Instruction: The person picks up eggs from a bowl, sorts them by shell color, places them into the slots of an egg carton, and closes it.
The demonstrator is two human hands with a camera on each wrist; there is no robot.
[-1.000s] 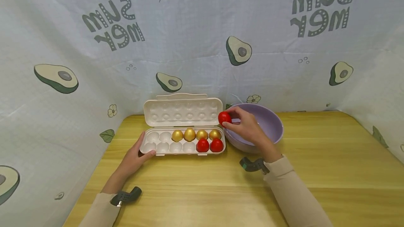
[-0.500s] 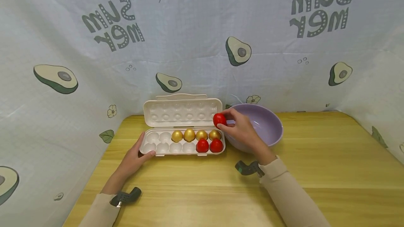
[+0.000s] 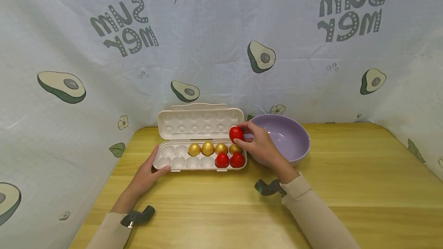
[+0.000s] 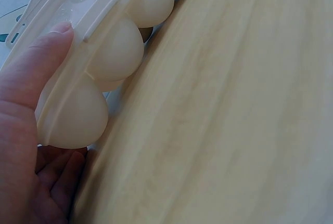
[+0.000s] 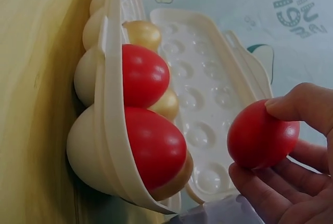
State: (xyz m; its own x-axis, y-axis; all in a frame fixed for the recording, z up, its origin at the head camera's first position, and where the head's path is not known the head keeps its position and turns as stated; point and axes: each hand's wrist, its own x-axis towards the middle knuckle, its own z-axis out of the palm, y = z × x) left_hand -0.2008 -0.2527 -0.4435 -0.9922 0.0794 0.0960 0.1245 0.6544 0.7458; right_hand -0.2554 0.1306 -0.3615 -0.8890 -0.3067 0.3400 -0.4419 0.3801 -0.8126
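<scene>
A cream egg carton (image 3: pixel 200 167) lies with its lid (image 3: pixel 200 125) tipped back. Gold eggs (image 3: pixel 208 148) fill the right part of its back row; two red eggs (image 3: pixel 222 160) sit at the right end of the front row. My left hand (image 3: pixel 145 174) grips the carton's left end; in the left wrist view its thumb (image 4: pixel 44 60) lies on the rim, fingers underneath. Between thumb and fingers my right hand (image 3: pixel 259 144) holds another red egg (image 5: pixel 263 134), raised above the back row's right end, apart from the carton.
A purple bowl (image 3: pixel 288 137) stands right of the carton, partly behind my right hand. The wooden table (image 3: pixel 207 210) reaches toward me and to the right. A printed cloth (image 3: pixel 214 49) hangs behind and at both sides.
My right hand has moved left with the red egg, from the bowl's rim to over the carton's right end. The left hand stays put.
</scene>
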